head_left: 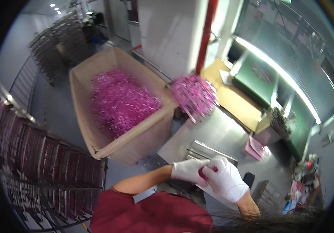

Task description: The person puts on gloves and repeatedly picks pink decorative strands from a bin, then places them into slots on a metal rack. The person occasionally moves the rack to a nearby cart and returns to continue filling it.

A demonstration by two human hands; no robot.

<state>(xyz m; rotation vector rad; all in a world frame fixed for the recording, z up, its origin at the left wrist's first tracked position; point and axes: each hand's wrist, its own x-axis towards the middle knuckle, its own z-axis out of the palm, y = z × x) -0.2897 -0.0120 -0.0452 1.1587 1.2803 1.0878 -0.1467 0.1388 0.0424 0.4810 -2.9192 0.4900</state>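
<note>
White gloves cover both my hands, which meet over the near edge of a metal-topped table (229, 126). Between them is a small dark-red object (203, 173), mostly hidden by the fingers, so its kind does not show. My left hand (190, 171) closes on it from the left. From the right, my right hand (226, 180) curls its fingers over it. Just beyond the hands lies a metal frame with parallel bars (213, 149). A heap of shiny pink strips (193, 97) sits at the table's far left corner.
A large beige bin (136, 147) holding many glossy pink strips (122, 103) stands at the left. Racks of stacked trays (50, 167) fill the lower left. Pink pieces (255, 149), a cardboard box (237, 105) and a dark flat object (248, 179) are at the right, near a bright tube light (279, 73).
</note>
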